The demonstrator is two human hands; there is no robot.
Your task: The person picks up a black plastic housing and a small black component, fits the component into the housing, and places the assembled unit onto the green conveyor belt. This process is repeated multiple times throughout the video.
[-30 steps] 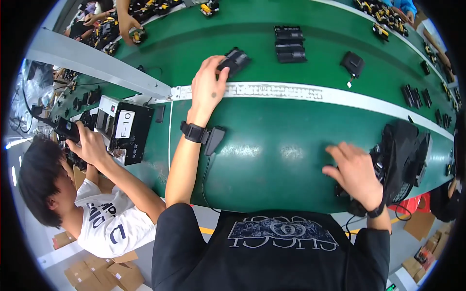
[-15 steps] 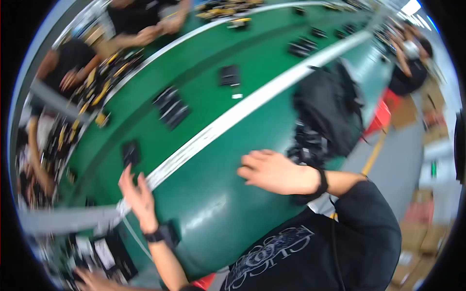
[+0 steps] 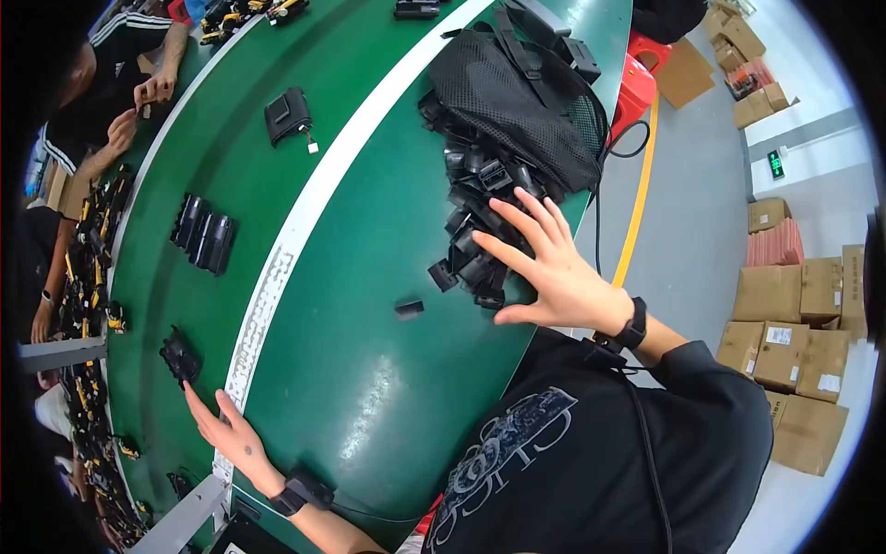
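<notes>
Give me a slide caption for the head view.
Right hand spread on a pile of black parts; left hand flat on the green belt near one part.

A long green surface is running diagonally through the view, with a white stripe lying along its length. Beyond the far edge of the green surface, a grey floor is spreading out, and a yellow line is curving across it just beside that edge. Brown cardboard boxes are standing stacked on the floor well apart from the surface, and more boxes are sitting further along. A red stool is standing near the surface's edge. Overhead light is gleaming off the green top.
</notes>
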